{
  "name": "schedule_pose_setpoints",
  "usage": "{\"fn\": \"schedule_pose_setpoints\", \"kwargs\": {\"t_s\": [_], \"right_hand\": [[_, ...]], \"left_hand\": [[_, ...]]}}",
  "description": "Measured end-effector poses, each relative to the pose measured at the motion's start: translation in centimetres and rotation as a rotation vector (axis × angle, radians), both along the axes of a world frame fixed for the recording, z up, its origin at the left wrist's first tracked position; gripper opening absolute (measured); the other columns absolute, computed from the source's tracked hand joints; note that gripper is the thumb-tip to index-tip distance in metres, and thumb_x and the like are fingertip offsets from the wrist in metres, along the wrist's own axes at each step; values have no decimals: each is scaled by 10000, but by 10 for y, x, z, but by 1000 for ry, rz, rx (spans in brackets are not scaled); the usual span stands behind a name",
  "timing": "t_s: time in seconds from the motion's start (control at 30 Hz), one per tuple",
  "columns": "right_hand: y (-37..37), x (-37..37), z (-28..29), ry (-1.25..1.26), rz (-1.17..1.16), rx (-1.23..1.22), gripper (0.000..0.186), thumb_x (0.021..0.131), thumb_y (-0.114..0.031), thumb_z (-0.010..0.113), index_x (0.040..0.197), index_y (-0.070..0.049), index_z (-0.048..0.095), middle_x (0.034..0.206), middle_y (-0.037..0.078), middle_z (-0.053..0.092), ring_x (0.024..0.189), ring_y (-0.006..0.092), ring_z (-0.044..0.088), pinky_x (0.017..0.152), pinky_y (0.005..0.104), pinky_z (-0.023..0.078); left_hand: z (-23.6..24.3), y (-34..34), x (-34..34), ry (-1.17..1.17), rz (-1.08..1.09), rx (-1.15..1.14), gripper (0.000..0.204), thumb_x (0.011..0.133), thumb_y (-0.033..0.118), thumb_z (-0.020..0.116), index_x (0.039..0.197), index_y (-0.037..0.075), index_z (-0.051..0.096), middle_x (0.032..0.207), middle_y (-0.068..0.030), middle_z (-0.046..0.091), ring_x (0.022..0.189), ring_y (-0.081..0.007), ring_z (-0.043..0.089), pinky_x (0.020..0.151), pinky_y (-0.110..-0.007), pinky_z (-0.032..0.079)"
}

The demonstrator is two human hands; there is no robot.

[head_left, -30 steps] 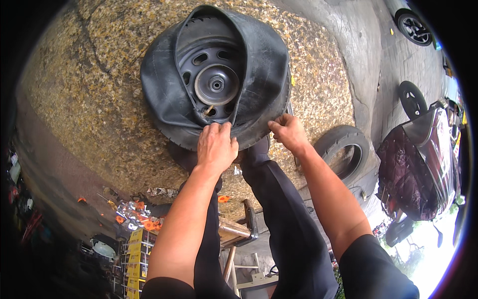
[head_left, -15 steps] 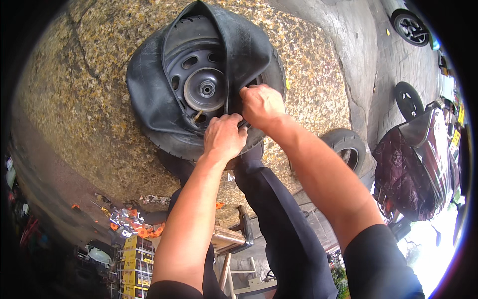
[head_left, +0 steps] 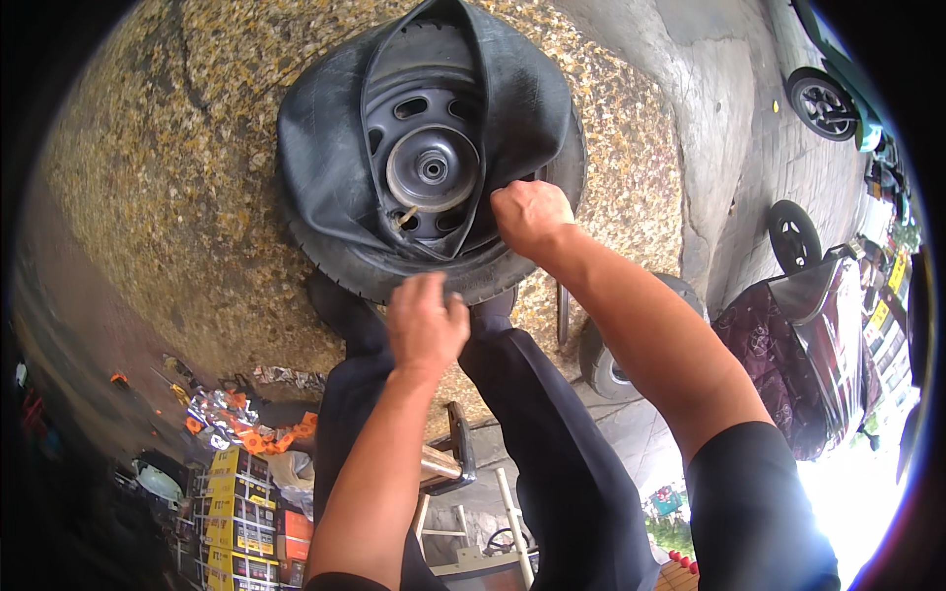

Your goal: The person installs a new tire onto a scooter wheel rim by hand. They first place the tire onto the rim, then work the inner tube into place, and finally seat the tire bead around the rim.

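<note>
we are seeing daylight falling evenly on the pebbled slab [head_left: 227, 246], glare whiting out beyond its lower right corner, darkness gathering past its lower left edge, our left hand [head_left: 427, 327] blurring, outlines bending rimward.

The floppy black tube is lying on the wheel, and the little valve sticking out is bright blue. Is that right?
Not quite: the valve isn't blue. It's a brassy gold colour, as the head view shows. The floppy black tube does lie on the wheel.
</note>
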State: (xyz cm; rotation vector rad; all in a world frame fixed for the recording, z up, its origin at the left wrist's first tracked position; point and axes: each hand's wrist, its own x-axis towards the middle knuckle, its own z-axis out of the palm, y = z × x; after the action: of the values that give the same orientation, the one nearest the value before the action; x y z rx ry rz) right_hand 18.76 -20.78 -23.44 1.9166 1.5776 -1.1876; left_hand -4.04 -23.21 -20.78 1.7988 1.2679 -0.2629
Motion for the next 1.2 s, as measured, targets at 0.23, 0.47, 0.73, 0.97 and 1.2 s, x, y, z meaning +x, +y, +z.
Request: {"fn": "schedule_pose_setpoints", "kwargs": {"t_s": [0.23, 0.47, 0.73, 0.97, 1.2], "right_hand": [[18, 2, 3, -7, 24, -137, 249, 937, -124, 533, 1094, -101, 724, 1073, 142, 745, 1020, 318, 722, 858, 417, 584], [31, 4, -12, 10, 277, -159, 212, 874, -90, 585, 1025, -90, 733, 1008, 160, 745, 992, 327, 723, 845, 427, 578], [24, -7, -12, 69, 213, -128, 204, 838, -94, 583, 957, -112, 747, 956, 170, 740, 969, 355, 716, 865, 463, 554], [42, -63, -16, 247, -77, -44, 252, 918, -253, 581, 1077, -117, 721, 1041, 194, 722, 1065, 368, 672, 975, 492, 487], [17, -129, 13, 317, -125, 75, 715, 879, -292, 675, 1478, 0, 416, 1397, 256, 520, 1347, 455, 442, 1158, 509, 341]], "left_hand": [[-28, -6, -36, 67, 1545, -513, 782, 827, 334, 794, 1437, 62, 388, 1440, -154, 410, 1301, -302, 424, 1075, -532, 343], [-51, -17, -22, -471, 1850, -812, 862, 760, 445, 810, 1474, 139, 434, 1513, -106, 423, 1378, -327, 404, 1159, -592, 260], [-43, 6, -37, -417, 1808, -719, 762, 772, 448, 795, 1419, 161, 512, 1410, -49, 553, 1284, -289, 511, 1089, -538, 376], [-44, 105, -67, -519, 1483, -341, 863, 791, 304, 816, 1508, 58, 403, 1435, -163, 511, 1274, -334, 518, 1054, -494, 452], [-29, 134, -52, 1, 1076, 115, 864, 783, 226, 830, 1476, -50, 394, 1482, -292, 439, 1363, -420, 453, 1169, -469, 340]]}}
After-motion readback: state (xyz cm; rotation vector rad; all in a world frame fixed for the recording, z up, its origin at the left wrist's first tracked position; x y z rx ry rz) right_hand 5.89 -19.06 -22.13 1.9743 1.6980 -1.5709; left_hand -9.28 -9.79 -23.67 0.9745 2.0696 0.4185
